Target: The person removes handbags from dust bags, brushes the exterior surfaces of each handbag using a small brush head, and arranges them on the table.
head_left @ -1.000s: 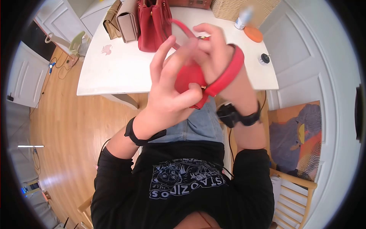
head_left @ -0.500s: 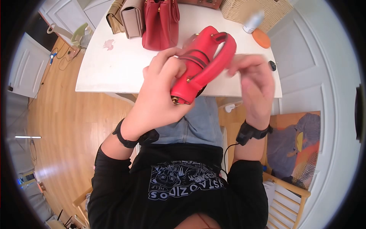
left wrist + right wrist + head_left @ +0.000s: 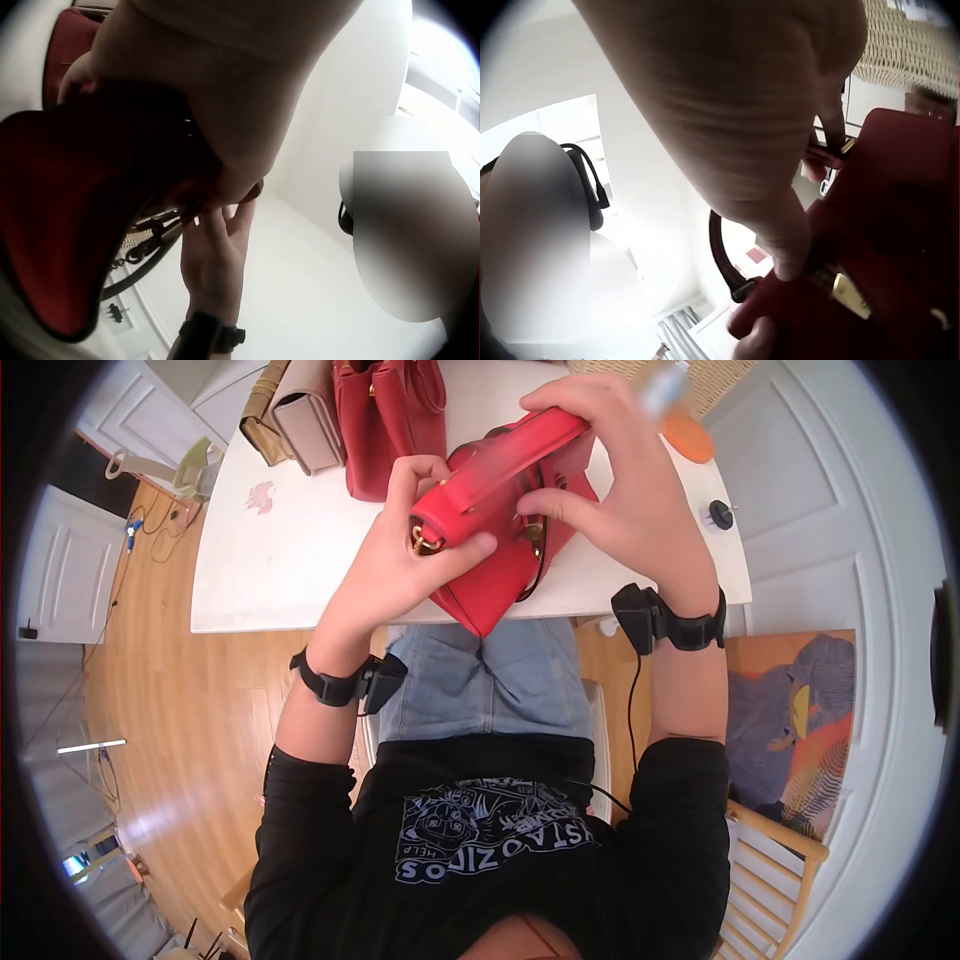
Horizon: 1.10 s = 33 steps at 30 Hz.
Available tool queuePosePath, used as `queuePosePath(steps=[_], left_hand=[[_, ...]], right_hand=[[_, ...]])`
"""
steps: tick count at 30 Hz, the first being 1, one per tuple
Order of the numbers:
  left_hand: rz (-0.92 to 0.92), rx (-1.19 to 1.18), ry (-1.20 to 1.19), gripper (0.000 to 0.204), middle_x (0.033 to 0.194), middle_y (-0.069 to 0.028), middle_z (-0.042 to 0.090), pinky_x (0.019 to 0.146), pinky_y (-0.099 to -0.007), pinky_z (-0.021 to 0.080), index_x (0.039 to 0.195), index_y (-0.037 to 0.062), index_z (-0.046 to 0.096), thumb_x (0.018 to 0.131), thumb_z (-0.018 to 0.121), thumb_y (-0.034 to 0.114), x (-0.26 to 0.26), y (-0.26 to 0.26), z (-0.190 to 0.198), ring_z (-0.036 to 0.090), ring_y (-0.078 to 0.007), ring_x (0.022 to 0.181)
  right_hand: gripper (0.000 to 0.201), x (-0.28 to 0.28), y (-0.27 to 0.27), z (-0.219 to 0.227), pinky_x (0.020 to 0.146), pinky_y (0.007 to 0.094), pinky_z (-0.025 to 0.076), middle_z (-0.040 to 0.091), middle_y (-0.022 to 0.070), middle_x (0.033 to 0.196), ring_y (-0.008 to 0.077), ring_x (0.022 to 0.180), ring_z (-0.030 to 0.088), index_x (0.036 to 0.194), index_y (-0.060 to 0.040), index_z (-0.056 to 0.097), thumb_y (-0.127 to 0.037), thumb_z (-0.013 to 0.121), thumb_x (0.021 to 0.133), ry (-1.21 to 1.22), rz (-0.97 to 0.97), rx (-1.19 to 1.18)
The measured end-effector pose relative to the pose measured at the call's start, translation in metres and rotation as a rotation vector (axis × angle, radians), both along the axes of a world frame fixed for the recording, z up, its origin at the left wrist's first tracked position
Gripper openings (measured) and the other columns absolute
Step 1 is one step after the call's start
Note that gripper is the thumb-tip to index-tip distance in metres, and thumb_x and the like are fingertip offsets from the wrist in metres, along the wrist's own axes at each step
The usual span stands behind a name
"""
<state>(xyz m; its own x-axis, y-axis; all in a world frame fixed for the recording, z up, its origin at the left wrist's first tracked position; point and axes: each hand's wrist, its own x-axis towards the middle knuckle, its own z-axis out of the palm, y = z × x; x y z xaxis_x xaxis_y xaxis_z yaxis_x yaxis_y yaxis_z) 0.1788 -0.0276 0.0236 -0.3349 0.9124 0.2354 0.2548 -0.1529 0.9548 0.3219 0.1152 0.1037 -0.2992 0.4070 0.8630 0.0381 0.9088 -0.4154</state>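
The right hand (image 3: 625,510) has joined the left hand (image 3: 400,565), both hands' fingers clamped on one red handbag (image 3: 500,575).

Three views: one from the head, one from each wrist

The head camera looks steeply down over the torso at the white bench (image 3: 300,560) edge; the left wrist camera sits tight under the left hand (image 3: 217,82), facing upward; the right wrist camera sits just as close under the right hand (image 3: 735,112); all three share the red handbag (image 3: 490,520) held between the hands.

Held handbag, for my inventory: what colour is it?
Red handbag, clearest in the head view.
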Motion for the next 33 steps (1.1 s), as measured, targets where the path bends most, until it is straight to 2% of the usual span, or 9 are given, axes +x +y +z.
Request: queuePosePath(steps=[2,5,9,11,16,20,27,30,33], left_hand=[[-0.082,0.102,0.069,0.075,0.127,-0.0159,0.064,0.098,-0.0351,0.054,0.142,0.007,0.038,0.092,0.086,0.033,-0.015,0.004,-0.016,0.066,-0.0194,0.112],[-0.177,0.261,0.291,0.076,0.136,-0.0162,0.058,0.098,-0.034,0.053,0.151,0.0028,0.035,0.101,0.076,0.044,-0.036,-0.002,-0.014,0.063,-0.019,0.116],[0.109,0.121,0.127,0.034,0.118,-0.0112,0.068,0.086,-0.0314,0.054,0.133,-0.0004,0.056,0.107,0.067,0.019,-0.03,-0.023,0.02,0.068,-0.0187,0.097],[0.33,0.118,0.665,0.016,0.109,-0.0087,0.07,0.078,-0.0256,0.051,0.123,-0.0011,0.062,0.107,0.061,0.003,-0.027,-0.034,0.035,0.064,-0.0133,0.089],[0.502,0.246,0.669,0.023,0.084,-0.0111,0.069,0.06,-0.0294,0.049,0.104,-0.0006,0.069,0.089,0.065,-0.016,-0.003,-0.05,0.074,0.062,-0.0166,0.066],[0.32,0.264,0.931,0.026,0.074,-0.0103,0.065,0.056,-0.031,0.046,0.097,-0.0009,0.07,0.076,0.066,-0.016,0.012,-0.05,0.091,0.061,-0.022,0.059],[0.158,0.266,0.838,0.023,0.071,-0.0053,0.063,0.057,-0.0266,0.048,0.102,-0.0008,0.071,0.081,0.08,-0.002,0.013,0.008,0.121,0.06,-0.0121,0.061],[0.068,0.157,0.701,0.036,0.069,-0.0016,0.06,0.058,-0.0252,0.05,0.115,-0.0016,0.072,0.082,0.085,0.004,0.003,0.026,0.125,0.059,-0.0084,0.062],[0.023,0.082,0.646,0.044,0.067,-0.0009,0.056,0.059,-0.0259,0.049,0.124,0.0017,0.075,0.082,0.089,0.008,-0.008,0.039,0.13,0.056,-0.0067,0.062]], right_hand=[[0.069,0.029,0.054,-0.012,0.103,0.0404,0.05,0.061,0.0095,0.129,0.0313,0.119,0.062,0.139,-0.0108,0.065,-0.007,0.09,0.074,-0.392,0.396,0.194],[0.071,0.031,0.051,-0.009,0.097,0.038,0.051,0.06,0.0091,0.124,0.0298,0.113,0.062,0.142,-0.0135,0.065,-0.007,0.089,0.075,-0.413,0.341,0.213],[0.073,0.023,0.044,-0.005,0.092,0.0371,0.052,0.058,0.0094,0.121,0.0285,0.107,0.062,0.145,-0.0158,0.064,-0.007,0.088,0.077,-0.458,0.323,0.069],[0.075,0.016,0.046,-0.004,0.09,0.0366,0.053,0.057,0.0104,0.121,0.0283,0.105,0.061,0.151,-0.0171,0.061,-0.008,0.085,0.08,-0.446,0.342,0.146],[0.076,0.006,0.04,-0.006,0.094,0.0415,0.053,0.059,0.012,0.119,0.0313,0.102,0.063,0.155,-0.0213,0.058,-0.009,0.079,0.084,-0.475,0.291,0.122],[0.077,-0.009,0.046,-0.022,0.087,0.045,0.055,0.059,0.0126,0.11,0.0312,0.095,0.064,0.156,-0.0332,0.058,-0.012,0.08,0.085,-0.409,0.176,0.262],[0.064,-0.023,0.043,-0.035,0.083,0.0442,0.051,0.06,0.0123,0.115,0.0309,0.095,0.061,0.145,-0.0227,0.067,-0.011,0.079,0.084,-0.363,0.099,0.411],[0.046,-0.024,0.046,-0.046,0.101,0.05,0.043,0.061,0.0121,0.124,0.0347,0.11,0.06,0.129,-0.0052,0.066,-0.011,0.077,0.085,-0.289,0.242,0.294],[0.05,-0.026,0.046,-0.055,0.102,0.0497,0.042,0.061,0.0132,0.125,0.0345,0.111,0.06,0.133,-0.004,0.064,-0.012,0.078,0.085,-0.229,0.178,0.334]])
